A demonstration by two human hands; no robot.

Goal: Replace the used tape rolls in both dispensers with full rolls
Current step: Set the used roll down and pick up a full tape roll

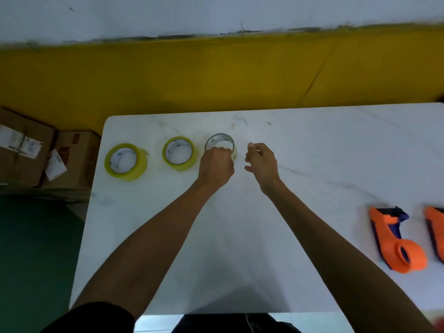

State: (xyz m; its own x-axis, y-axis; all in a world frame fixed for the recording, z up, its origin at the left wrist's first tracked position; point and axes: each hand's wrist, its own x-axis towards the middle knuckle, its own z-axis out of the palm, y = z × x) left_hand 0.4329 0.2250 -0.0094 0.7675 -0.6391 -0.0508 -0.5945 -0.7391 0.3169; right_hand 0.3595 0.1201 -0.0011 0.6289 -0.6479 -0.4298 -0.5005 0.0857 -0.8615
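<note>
A: Going left to right. Boxes (36, 150) are sitting on the floor off the counter (240, 236) edge, not part of this.

B: Rolls?

A: Full roll (126, 161) is lying flat at the far left of the counter, second full roll (179, 153) just beside it to the right. Both thick and yellow, nobody touching them.

B: And the third ring?

A: Used roll (220, 143), nearly all core. The left hand (216, 165) is closing on its near rim, fingers curled over the edge. Looks like a grasp, though the fingertips are hidden behind the knuckles.

B: Right hand?

A: Right hand (260, 162) is hovering just right of that roll, fingers loosely spread, holding nothing.

B: Dispensers?

A: Orange dispenser (396, 239) is lying on its side at the right, well apart from the rolls. Second dispenser (436, 234) is getting cut off by the frame edge. The first one's spool looks bare; can't tell on the other.

B: So which step?

A: I'm reading it as parking a spent roll in the row. Can't see a second spent roll.

B: Next?

A: Probably letting go, shifting left to a full roll, carrying it across to the first dispenser. Needs the core lined up square on the hub.
</note>
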